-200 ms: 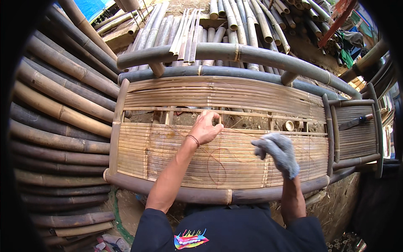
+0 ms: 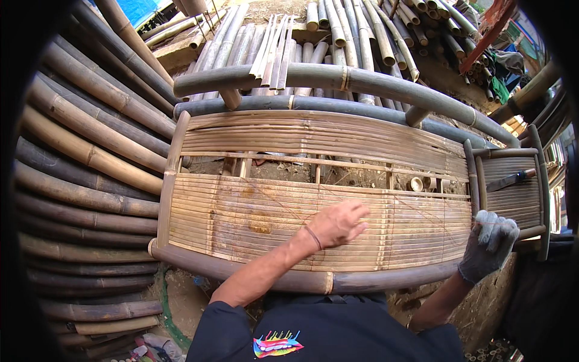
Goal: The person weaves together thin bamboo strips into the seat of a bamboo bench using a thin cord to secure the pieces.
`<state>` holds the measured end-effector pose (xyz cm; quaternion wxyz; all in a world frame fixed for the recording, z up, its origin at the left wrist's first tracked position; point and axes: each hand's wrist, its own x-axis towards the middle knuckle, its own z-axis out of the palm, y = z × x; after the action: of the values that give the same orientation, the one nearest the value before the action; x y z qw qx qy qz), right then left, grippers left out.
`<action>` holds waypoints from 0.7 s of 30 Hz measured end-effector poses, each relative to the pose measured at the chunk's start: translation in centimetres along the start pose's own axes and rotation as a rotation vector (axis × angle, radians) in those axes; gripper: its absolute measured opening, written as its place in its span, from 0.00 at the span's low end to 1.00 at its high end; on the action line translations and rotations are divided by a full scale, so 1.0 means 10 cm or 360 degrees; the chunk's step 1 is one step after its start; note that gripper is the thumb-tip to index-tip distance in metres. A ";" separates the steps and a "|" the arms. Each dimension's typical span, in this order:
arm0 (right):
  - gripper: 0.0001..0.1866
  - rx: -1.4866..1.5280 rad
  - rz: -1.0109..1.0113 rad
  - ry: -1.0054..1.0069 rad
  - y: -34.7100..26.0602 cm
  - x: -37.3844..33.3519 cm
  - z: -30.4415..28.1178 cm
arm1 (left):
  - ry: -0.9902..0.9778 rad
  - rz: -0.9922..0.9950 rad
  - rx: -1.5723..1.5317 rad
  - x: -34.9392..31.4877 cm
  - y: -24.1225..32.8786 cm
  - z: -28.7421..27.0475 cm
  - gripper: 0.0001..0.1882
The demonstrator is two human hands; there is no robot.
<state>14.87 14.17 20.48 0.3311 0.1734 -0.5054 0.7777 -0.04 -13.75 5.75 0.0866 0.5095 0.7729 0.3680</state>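
A long bamboo bench seat made of thin slats lies before me, with thin reddish-brown string strung across it. Over the middle of the near slats hovers my bare left hand, its fingers loosely bent and thumb apart, holding nothing that I can see. My right hand, in a grey glove, is out past the seat's right end with its fingers closed. The string appears to run into that grip. A lengthwise gap in the slats shows cross-pieces and the ground beneath.
A dark bamboo rail spans the far side, with loose pale strips laid over it. On the slatted side shelf at right lies a knife. Bamboo poles are stacked at left, and more lie behind.
My right hand has swung far right, off the slats. My left hand has come down and right from the gap, its fingers loosened. The string's loops have straightened out.
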 end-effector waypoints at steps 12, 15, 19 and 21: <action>0.16 -0.1043 0.1937 -0.0776 1.98 -0.43 0.82 | -0.0065 0.0524 -0.0391 -0.38 0.75 0.07 0.08; 0.16 -0.1462 0.1050 -0.0454 1.91 -0.18 0.59 | 0.0613 -0.0035 -0.0386 -0.40 0.23 -0.33 0.21; 0.21 0.0009 0.0992 0.0033 1.57 0.24 0.62 | -0.0040 -0.0985 0.0403 -0.21 -0.99 -0.51 0.20; 0.25 0.0614 0.0939 0.0150 1.47 0.39 0.58 | -0.0244 -0.1097 -0.0070 -0.12 -1.42 -0.52 0.20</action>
<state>1.53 6.28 15.41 0.0765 0.0431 -0.3618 0.9281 -12.46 -20.26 -0.14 0.2745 0.2428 0.8826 0.2944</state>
